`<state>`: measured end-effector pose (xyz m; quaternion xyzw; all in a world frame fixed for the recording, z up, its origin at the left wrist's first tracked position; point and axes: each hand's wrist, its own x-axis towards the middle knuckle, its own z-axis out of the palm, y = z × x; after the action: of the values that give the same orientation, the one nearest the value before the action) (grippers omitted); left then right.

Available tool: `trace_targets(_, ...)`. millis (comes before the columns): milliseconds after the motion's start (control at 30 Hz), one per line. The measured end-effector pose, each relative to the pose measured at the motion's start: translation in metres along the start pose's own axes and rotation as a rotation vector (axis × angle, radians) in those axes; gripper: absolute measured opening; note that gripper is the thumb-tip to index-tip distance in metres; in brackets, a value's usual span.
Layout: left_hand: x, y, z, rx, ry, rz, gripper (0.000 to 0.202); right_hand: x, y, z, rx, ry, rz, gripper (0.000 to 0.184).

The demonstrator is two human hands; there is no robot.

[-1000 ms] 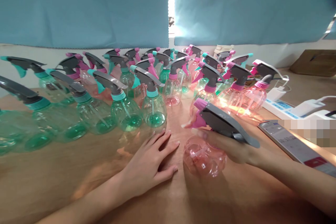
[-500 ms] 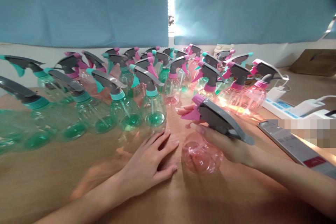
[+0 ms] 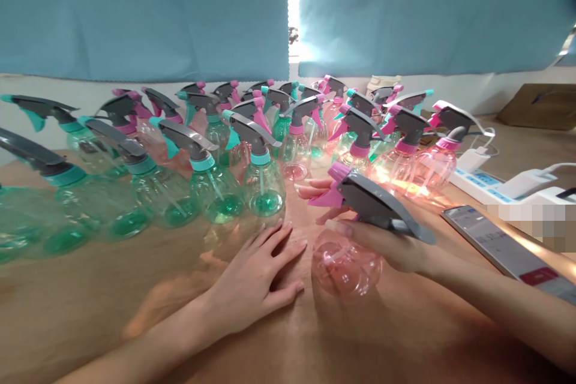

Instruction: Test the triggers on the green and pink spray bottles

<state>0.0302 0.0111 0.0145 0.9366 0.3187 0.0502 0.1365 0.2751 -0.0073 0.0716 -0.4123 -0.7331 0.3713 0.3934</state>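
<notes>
A pink spray bottle [image 3: 345,267] with a grey and pink spray head stands upright on the table in front of me. My right hand [image 3: 373,234] is around its neck, the thumb on the near side and the fingers stretched past the pink trigger on the far side. The spray head partly hides the palm and fingers. To the left of this bottle my left hand [image 3: 258,276] lies flat on the wooden table [image 3: 252,348], fingers spread, holding nothing. The nearest green spray bottle [image 3: 264,189] stands just beyond its fingertips.
Several green and pink spray bottles crowd the back and left, among them a pink one [image 3: 434,168] at the right. A white power strip [image 3: 479,185] with plugs and cables and a phone [image 3: 508,246] lie at the right. Blue blinds [image 3: 144,18] hang behind.
My right hand has shifted slightly: the fingers reach a little further left and the thumb sits a bit lower. The pink bottle and my left hand stay in place.
</notes>
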Motion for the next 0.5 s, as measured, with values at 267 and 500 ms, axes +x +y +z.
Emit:
trace_targets(267, 0.000, 0.000, 0.001, -0.001, 0.003, -0.003, 0.057, -0.002, 0.010, -0.001, 0.033, -0.033, -0.085, 0.019)
trace_targets(500, 0.001, 0.000, 0.001, 0.019, -0.013, -0.003, 0.058, -0.003, 0.014, 0.001, -0.035, 0.082, -0.066, 0.051)
